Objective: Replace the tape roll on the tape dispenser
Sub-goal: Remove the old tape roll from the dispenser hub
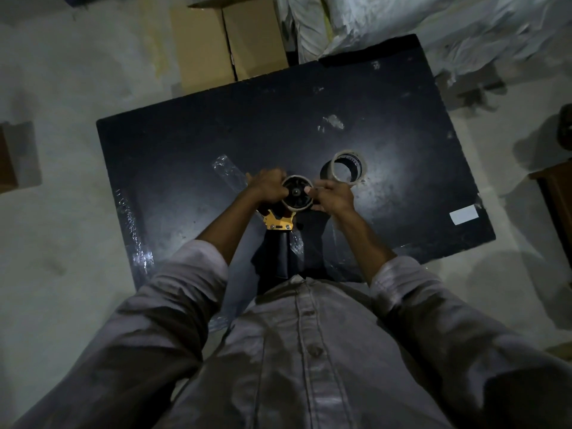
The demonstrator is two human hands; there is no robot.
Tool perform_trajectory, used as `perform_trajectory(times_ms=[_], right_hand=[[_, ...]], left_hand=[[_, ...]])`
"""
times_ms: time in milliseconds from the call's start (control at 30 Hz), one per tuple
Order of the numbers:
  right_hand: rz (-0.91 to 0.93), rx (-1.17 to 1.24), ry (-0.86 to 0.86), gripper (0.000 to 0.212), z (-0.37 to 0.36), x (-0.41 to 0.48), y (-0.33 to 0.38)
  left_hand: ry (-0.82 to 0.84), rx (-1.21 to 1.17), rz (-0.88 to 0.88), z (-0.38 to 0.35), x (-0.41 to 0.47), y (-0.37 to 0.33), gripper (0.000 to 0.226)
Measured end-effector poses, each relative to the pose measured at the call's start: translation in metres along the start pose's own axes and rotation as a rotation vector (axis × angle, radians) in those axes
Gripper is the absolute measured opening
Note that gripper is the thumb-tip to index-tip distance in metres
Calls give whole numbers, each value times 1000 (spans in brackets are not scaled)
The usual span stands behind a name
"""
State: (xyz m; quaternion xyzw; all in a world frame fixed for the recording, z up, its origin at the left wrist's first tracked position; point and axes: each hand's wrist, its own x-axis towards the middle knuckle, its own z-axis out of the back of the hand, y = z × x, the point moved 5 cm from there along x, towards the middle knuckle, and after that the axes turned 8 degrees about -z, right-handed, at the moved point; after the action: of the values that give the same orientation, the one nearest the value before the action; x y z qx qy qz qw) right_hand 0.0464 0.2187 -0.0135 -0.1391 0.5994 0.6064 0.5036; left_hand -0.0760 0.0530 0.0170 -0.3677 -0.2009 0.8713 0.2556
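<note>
A hand-held tape dispenser [280,222] with a yellow and red frame is held above a black table [185,144]. A thin, pale tape roll [297,207] sits on its black hub at the far end. My left hand [267,188] grips the left side of that roll. My right hand [332,196] holds its right side, thumb pressed near the hub. A second tape roll [349,171], clear with a wide open core, lies on the table just beyond my right hand, apart from it.
Strips of clear tape [227,174] are stuck to the table left of my hands, and another strip [133,230] near the left edge. A white label [463,214] lies at the right. Cardboard boxes [229,41] and white sacks [402,23] stand beyond the table.
</note>
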Motion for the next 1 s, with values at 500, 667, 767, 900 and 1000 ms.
perform_trajectory(times_ms=[500, 667, 767, 900, 1000], right_hand=[[-49, 25, 18, 31, -5, -8, -4], [-69, -68, -41, 25, -4, -3, -6], [-53, -137, -88, 22, -1, 0, -10], [-63, -165, -117, 23, 3, 1, -12], [-54, -191, -142, 23, 3, -6, -5]], left_hand=[[-241, -162, 109, -20, -7, 25, 47], [-280, -156, 124, -24, -12, 22, 36], [-309, -84, 143, -29, -21, 13, 23], [-336, -103, 157, -30, -25, 7, 20], [-360, -108, 155, -26, -27, 6, 21]])
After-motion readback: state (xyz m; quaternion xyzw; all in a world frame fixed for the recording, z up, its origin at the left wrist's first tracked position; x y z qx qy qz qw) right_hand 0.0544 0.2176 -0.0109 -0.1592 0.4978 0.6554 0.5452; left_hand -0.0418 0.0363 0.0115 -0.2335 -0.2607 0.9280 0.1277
